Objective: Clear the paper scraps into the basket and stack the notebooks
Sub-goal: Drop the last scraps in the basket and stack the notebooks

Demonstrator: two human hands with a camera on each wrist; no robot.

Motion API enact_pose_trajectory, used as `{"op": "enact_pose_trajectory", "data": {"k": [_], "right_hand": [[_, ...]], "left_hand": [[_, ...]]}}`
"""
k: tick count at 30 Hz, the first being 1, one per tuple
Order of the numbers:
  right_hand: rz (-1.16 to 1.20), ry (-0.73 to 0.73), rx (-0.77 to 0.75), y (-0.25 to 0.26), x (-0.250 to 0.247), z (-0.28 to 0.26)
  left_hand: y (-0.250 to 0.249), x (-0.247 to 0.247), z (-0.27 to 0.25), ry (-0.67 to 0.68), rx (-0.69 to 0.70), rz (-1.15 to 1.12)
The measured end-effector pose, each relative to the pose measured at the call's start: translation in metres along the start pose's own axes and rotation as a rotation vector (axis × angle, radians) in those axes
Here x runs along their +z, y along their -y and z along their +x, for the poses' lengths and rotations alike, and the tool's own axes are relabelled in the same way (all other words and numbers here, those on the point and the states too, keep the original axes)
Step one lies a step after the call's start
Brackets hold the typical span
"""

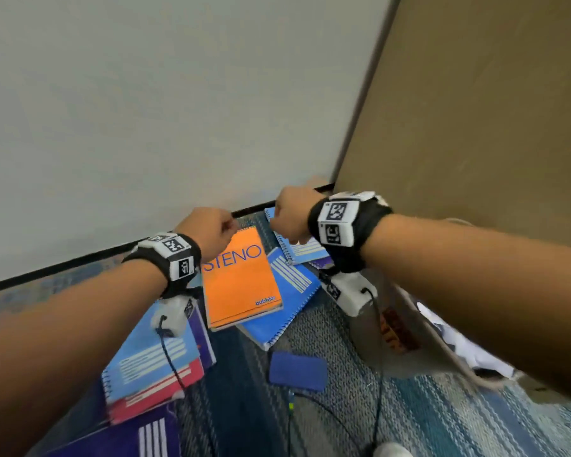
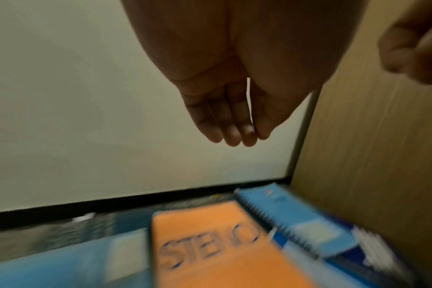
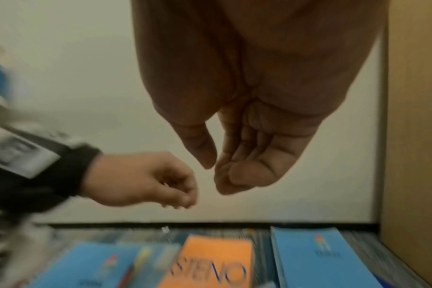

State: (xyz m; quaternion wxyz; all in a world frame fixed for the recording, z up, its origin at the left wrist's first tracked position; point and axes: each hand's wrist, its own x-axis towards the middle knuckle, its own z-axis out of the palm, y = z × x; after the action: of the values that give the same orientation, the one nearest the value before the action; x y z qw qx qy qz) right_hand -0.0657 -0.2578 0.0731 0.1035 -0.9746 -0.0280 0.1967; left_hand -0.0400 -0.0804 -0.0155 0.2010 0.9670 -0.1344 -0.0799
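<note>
Both of my hands hover over notebooks scattered on the carpet. My left hand hangs above the top of the orange STENO notebook, its fingers relaxed and holding nothing. My right hand is over a light blue spiral notebook near the corner, loosely curled and empty. A darker blue spiral notebook lies under the orange one. A light blue notebook on red and purple ones sits below my left wrist. A tiny white scrap lies by the wall.
A grey fabric basket with white paper inside stands to the right, against a brown panel. A white wall closes the far side. A small dark blue pad, black cables and another purple notebook lie nearer me.
</note>
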Motion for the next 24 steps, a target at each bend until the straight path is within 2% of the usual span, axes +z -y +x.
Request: {"op": "enact_pose_trajectory", "data": {"k": [3, 7, 10, 12, 14, 17, 20, 24], "right_hand": [[-0.026, 0.08, 0.125, -0.008, 0.073, 0.035], [0.051, 0.035, 0.393, -0.049, 0.16, 0.049], [-0.056, 0.003, 0.555, -0.083, 0.209, 0.046], [-0.127, 0.047, 0.544, -0.099, 0.225, 0.041], [-0.24, 0.054, 0.498, -0.103, 0.231, 0.031], [-0.29, 0.054, 0.391, -0.1, 0.23, 0.021], [-0.135, -0.008, 0.404, -0.102, 0.222, 0.026], [-0.189, -0.009, 0.418, -0.094, 0.194, 0.026]], "left_hand": [[0.039, 0.032, -0.013, 0.232, -0.023, 0.297], [0.063, 0.066, -0.03, 0.49, 0.038, 0.482], [0.072, 0.082, -0.036, 0.585, 0.086, 0.561], [0.078, 0.085, -0.038, 0.624, 0.098, 0.59], [0.083, 0.086, -0.038, 0.653, 0.095, 0.583], [0.088, 0.083, -0.035, 0.62, 0.096, 0.545], [0.087, 0.079, -0.03, 0.549, 0.07, 0.518], [0.092, 0.067, -0.027, 0.451, -0.005, 0.517]]}}
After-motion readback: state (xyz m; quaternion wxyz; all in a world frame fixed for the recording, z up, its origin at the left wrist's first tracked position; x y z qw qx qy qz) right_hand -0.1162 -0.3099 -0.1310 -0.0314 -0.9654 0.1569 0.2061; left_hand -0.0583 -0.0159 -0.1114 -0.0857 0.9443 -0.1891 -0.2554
